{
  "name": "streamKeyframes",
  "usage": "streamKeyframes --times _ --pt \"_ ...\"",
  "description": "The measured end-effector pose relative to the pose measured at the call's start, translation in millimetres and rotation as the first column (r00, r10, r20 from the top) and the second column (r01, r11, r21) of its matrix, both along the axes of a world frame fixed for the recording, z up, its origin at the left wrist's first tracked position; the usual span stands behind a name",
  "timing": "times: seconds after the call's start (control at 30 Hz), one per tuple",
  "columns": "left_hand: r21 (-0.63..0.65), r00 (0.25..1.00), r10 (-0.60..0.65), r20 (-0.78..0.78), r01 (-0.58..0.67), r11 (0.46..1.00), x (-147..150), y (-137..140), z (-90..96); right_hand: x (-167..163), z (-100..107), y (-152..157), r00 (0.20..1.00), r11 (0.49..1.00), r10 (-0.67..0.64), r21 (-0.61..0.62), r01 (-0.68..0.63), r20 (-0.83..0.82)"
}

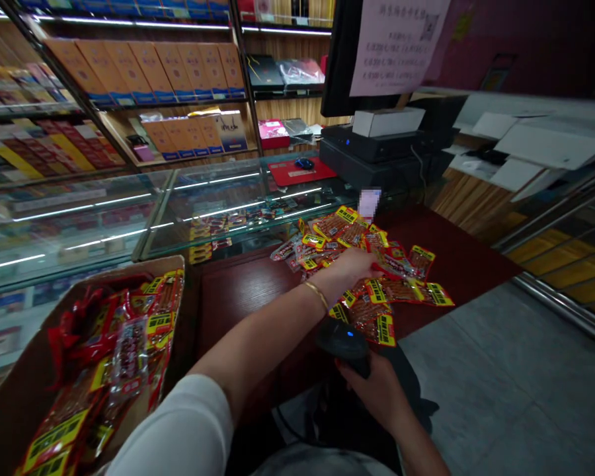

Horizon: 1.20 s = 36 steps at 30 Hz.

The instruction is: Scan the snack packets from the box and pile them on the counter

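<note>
My left hand (356, 264) reaches across into a heap of snack packets (342, 228) on the dark red counter (242, 291). Its fingers close at the edge of a clear, red-edged snack packet (399, 268); the fingertips are partly hidden. A gold bracelet (317, 295) circles that wrist. Lower down, my right hand (377, 390) grips a black handheld barcode scanner (344, 340) by its handle, with a blue light showing on top. The packets are clear with red and yellow labels and brown sticks inside; several lie beside the scanner's head.
At the left stands an open cardboard box (178, 264) with more packets. Behind is a glass display case (213, 192) with a red mat (290, 173) and a mouse (304, 162) on top. A monitor (340, 66) rises at the back, and a metal rail (565, 304) runs along the right.
</note>
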<state>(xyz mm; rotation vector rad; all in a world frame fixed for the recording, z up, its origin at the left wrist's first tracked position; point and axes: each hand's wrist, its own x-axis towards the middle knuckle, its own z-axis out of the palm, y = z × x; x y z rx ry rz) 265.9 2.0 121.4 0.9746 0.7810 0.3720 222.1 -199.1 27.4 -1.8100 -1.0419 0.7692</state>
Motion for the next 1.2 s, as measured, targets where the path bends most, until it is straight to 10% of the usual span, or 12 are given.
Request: streamKeyframes --times 0.13,0.27,0.37,0.47,0.53,0.63,0.73,0.9,1.07,1.2 --pt "0.032 1.0 0.012 0.016 -0.013 0.999 35 -2 8.0 -2 -1 0 1.0 1.0 -0.023 -0.011 0.023 -0.007" --pt "0.091 0.997 0.069 0.036 -0.072 0.993 -9 -6 13.5 -2 -1 -1 0.999 1.0 -0.001 -0.013 0.002 0.043" --pt "0.267 0.99 0.082 0.116 -0.11 0.957 -102 -18 22.2 -3 2 0 0.995 1.0 0.03 0.001 -0.031 0.099" --pt "0.598 0.994 0.06 0.091 -0.103 0.795 -222 -35 35.6 -6 2 6 0.99 0.995 0.097 0.016 -0.099 0.103" --pt "0.724 0.946 0.319 -0.053 -0.183 0.665 -302 -42 40.4 -9 1 13 0.987 0.991 0.136 -0.017 -0.135 0.09" --pt "0.855 0.685 0.656 -0.316 -0.095 0.51 -406 -37 34.3 -15 2 25 0.98 0.983 0.184 -0.027 -0.182 0.079" --pt "0.798 0.379 0.706 -0.598 0.206 0.566 -470 -23 17.9 -22 7 35 0.977 0.98 0.197 -0.028 -0.196 0.082" --pt "0.584 0.144 0.596 -0.79 0.472 0.661 -485 -12 -4.8 -27 8 36 0.972 0.976 0.217 -0.018 -0.216 0.095" --pt "0.587 0.19 0.57 -0.799 0.45 0.673 -477 -6 -16.2 -21 -1 29 0.967 0.975 0.223 -0.041 -0.219 0.123" --pt "0.741 0.337 0.67 -0.661 0.151 0.655 -475 -12 -0.4 -15 -6 26 0.975 0.984 0.18 -0.019 -0.179 0.128"
